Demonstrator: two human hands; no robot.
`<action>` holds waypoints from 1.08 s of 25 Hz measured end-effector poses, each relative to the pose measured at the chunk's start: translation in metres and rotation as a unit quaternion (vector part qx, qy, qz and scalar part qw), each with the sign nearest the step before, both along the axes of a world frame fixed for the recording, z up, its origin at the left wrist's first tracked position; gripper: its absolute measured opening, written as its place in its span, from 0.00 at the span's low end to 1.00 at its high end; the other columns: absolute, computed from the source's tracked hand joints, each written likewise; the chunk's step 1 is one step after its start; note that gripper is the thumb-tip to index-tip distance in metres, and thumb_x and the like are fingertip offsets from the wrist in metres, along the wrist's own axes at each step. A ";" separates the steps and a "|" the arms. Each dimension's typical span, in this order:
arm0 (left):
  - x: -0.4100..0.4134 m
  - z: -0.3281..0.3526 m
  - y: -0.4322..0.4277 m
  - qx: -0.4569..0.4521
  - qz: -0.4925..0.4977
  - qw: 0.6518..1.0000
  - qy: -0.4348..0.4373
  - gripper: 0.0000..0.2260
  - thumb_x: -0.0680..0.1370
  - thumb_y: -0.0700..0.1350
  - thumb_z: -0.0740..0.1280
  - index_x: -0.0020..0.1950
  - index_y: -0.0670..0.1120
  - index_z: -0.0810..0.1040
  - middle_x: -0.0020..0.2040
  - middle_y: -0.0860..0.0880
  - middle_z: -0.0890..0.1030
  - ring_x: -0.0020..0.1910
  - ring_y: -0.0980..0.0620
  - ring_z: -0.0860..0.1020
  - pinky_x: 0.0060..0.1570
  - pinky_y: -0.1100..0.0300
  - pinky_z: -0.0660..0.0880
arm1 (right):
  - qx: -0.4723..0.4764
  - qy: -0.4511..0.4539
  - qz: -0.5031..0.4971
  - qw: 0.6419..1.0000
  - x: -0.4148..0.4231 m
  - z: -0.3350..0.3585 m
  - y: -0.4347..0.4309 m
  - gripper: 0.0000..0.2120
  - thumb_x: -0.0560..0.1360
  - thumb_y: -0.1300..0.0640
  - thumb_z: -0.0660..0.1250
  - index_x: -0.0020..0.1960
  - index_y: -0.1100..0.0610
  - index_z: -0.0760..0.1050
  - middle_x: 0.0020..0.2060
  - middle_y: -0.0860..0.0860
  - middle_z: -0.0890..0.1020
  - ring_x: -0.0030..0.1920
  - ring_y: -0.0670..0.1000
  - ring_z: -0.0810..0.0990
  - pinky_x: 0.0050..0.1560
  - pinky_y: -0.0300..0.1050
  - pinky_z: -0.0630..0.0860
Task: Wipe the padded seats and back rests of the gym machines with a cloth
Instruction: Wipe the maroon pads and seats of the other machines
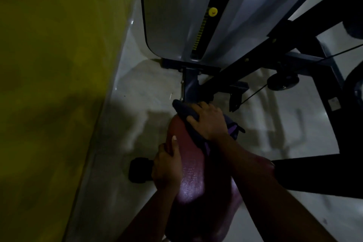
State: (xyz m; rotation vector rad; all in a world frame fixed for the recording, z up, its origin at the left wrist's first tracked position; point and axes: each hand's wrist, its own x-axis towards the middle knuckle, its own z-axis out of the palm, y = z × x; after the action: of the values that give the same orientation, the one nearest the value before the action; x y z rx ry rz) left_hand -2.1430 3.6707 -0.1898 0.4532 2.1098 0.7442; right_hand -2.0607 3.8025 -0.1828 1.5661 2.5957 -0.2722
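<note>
On the big grey gym machine (pixel 176 25), we are wiping the long red pad (pixel 192 173), which is looking shiny and smooth. The dark purple cloth (pixel 184 109) is lying on its far end, and our right hand (pixel 208 122) is squeezing it. Our left hand (pixel 167 169) is gripping the pad's side. Next, we think, we should be pulling the cloth back toward us.

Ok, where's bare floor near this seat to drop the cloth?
Bare floor lies left of the red seat, between the yellow wall and the weight-stack cover; a black knob sits by your left hand. Right of the right hand and cloth, frame bars, cable and pulley crowd it.
</note>
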 end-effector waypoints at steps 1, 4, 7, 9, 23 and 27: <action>0.000 -0.002 -0.001 -0.003 0.001 1.000 0.005 0.24 0.78 0.63 0.53 0.63 0.47 0.73 0.57 0.41 0.79 0.57 0.38 0.76 0.53 0.51 0.71 | -0.001 0.014 -0.033 0.999 0.009 -0.001 -0.003 0.33 0.70 0.37 0.43 0.69 0.49 0.66 0.63 0.55 0.74 0.60 0.59 0.72 0.57 0.50 0.67; 0.001 -0.006 -0.001 -0.002 0.012 1.000 0.012 0.24 0.76 0.63 0.57 0.61 0.47 0.75 0.55 0.40 0.80 0.56 0.38 0.77 0.54 0.50 0.72 | -0.024 0.045 -0.113 0.992 0.036 0.002 -0.020 0.32 0.72 0.37 0.45 0.72 0.50 0.62 0.62 0.58 0.74 0.58 0.60 0.74 0.55 0.51 0.70; 0.002 -0.007 0.000 -0.010 0.013 0.999 0.033 0.24 0.76 0.63 0.58 0.61 0.46 0.75 0.56 0.39 0.80 0.57 0.37 0.76 0.55 0.50 0.71 | -0.058 0.018 -0.173 0.983 0.065 0.012 -0.039 0.25 0.78 0.43 0.54 0.72 0.49 0.59 0.58 0.59 0.76 0.55 0.60 0.76 0.50 0.49 0.71; 0.001 -0.011 0.000 -0.013 0.000 0.999 0.032 0.26 0.76 0.64 0.56 0.61 0.46 0.74 0.57 0.39 0.79 0.57 0.37 0.76 0.55 0.50 0.71 | -0.018 -0.030 -0.212 0.977 0.081 0.019 -0.058 0.23 0.77 0.41 0.53 0.69 0.51 0.64 0.54 0.59 0.78 0.53 0.60 0.77 0.50 0.50 0.70; -0.020 0.018 -0.053 0.076 -0.069 0.983 -0.155 0.25 0.81 0.56 0.53 0.69 0.40 0.68 0.65 0.38 0.74 0.61 0.38 0.74 0.61 0.44 0.72 | -0.050 0.018 -0.225 0.973 0.001 0.046 -0.204 0.25 0.77 0.52 0.58 0.73 0.45 0.57 0.66 0.58 0.68 0.62 0.60 0.69 0.59 0.53 0.67; -0.030 0.083 -0.086 0.114 -0.092 0.973 -0.177 0.20 0.81 0.53 0.55 0.66 0.42 0.72 0.61 0.42 0.76 0.60 0.41 0.75 0.60 0.51 0.71 | -0.058 0.116 -0.276 0.952 0.015 0.101 -0.232 0.25 0.79 0.54 0.56 0.74 0.46 0.56 0.66 0.58 0.68 0.62 0.59 0.68 0.61 0.51 0.67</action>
State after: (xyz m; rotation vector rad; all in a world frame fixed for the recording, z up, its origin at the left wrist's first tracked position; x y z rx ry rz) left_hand -2.1730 3.5851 -0.1068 0.5839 1.6359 0.8904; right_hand -2.0461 3.5709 -0.0815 2.3026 2.1704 -0.6730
